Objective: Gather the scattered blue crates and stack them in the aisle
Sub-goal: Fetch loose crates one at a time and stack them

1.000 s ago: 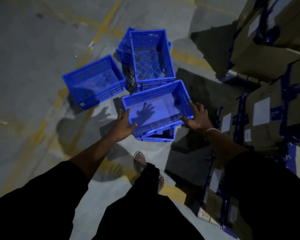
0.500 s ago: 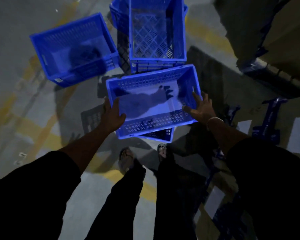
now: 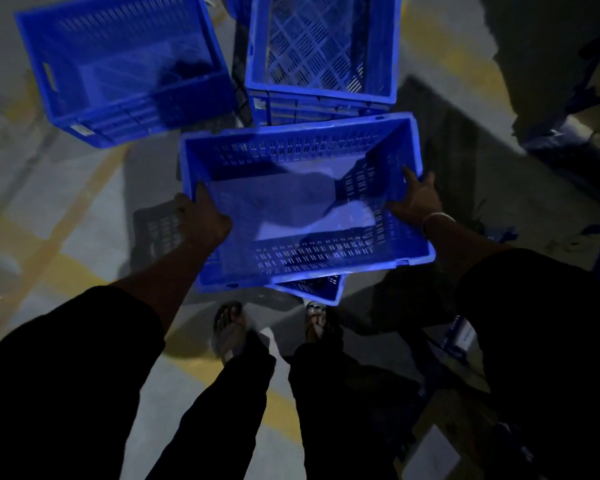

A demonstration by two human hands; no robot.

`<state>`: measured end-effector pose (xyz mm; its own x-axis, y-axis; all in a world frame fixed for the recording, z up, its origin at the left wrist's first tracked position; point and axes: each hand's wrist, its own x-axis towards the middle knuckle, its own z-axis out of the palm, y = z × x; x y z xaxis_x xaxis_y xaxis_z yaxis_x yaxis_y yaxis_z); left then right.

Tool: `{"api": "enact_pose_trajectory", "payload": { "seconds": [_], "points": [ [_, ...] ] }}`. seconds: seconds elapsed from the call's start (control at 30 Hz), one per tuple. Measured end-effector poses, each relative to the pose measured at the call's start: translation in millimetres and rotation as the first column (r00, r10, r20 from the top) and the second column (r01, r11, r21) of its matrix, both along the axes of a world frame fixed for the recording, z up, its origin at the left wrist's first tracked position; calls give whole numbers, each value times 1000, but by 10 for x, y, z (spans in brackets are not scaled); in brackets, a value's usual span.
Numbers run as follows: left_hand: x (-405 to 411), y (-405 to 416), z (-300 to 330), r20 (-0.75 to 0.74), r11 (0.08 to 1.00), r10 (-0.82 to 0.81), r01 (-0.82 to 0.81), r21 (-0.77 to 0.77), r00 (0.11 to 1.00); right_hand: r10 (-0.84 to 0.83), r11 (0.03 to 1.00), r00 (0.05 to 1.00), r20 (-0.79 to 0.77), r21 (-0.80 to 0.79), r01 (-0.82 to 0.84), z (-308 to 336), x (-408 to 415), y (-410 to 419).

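A blue slotted crate (image 3: 302, 154) sits just ahead of my feet, on top of another blue crate whose corner (image 3: 321, 289) shows beneath its near edge. My left hand (image 3: 201, 216) grips the crate's left rim, fingers curled over the edge. On the opposite rim my right hand (image 3: 418, 199) holds on, a pale band on its wrist. A third crate (image 3: 118, 98) lies on the floor at the upper left. A taller stack of crates (image 3: 321, 95) stands directly behind the held one.
Cardboard boxes with blue tape (image 3: 565, 57) line the right side, with more at the lower right (image 3: 465, 337). Yellow floor lines (image 3: 59, 230) cross the grey concrete on the left. My sandalled feet (image 3: 229, 327) stand just behind the crates.
I have stepped closer and leaned over the crates. Both hands, open beside the crate a second ago, now clasp its left and right rims.
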<state>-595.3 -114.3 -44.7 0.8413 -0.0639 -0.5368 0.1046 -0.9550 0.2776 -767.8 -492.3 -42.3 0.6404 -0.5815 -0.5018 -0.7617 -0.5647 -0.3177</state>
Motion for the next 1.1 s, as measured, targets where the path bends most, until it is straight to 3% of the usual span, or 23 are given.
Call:
{"api": "enact_pose_trajectory", "payload": {
  "seconds": [0.2,0.43,0.7,0.93,1.1],
  "points": [
    [40,51,49,-1,1000,4,-4,-17,1000,4,1000,1000,9,-27,-4,100,1,-36],
    [-19,234,626,87,997,-79,78,15,993,63,995,998,-18,-72,-65,774,-61,-4],
    [-87,521,2018,122,996,-85,88,-22,989,158,976,986,-53,-140,-164,2179,-5,211],
    [-190,1065,3265,224,979,-163,185,-81,961,227,959,964,137,-202,-197,3409,62,467],
    [-359,1539,3847,268,995,-52,73,-68,962,296,939,941,164,-228,-256,4083,173,698]
  ]
}}
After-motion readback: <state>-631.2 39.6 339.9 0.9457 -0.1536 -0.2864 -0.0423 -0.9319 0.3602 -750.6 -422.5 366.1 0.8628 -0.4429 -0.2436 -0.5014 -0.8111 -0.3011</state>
